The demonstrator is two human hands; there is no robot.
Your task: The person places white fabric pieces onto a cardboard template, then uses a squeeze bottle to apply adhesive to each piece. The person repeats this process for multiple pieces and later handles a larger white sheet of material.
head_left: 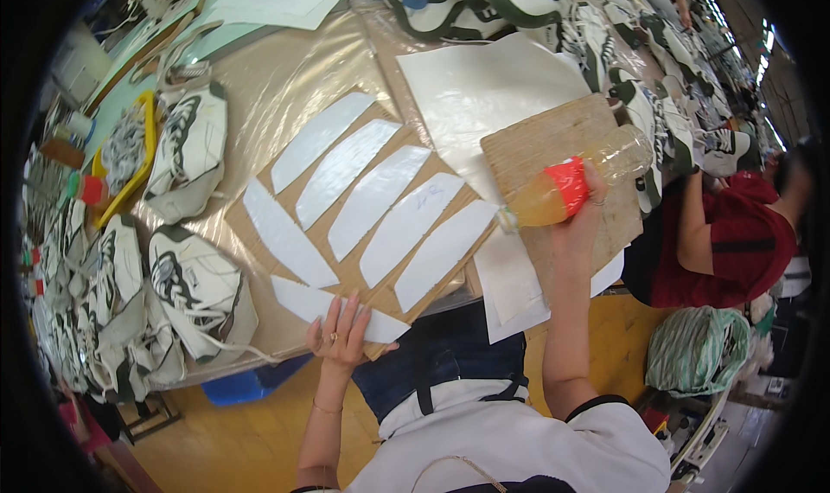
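My right hand (591, 197) is wrapped around a clear plastic bottle (534, 202) with a red label and yellowish liquid inside. The bottle lies tilted nearly sideways, its narrow tip pointing left at the edge of a curved white piece (445, 255). Several such pieces are laid out in a fan on a brown cardboard sheet (324, 233). Along the sheet's near edge, my left hand (339, 333) lies with fingers spread over the nearest white piece (298, 310). Whether liquid is coming out of the tip is too small to tell.
Under the bottle is a wooden board (527, 147), beside large white sheets (458, 82). White and green shoes (186, 151) crowd the left and the far right. A yellow basket (130, 182) stands at left. Another person in a red shirt (750, 233) is close on the right.
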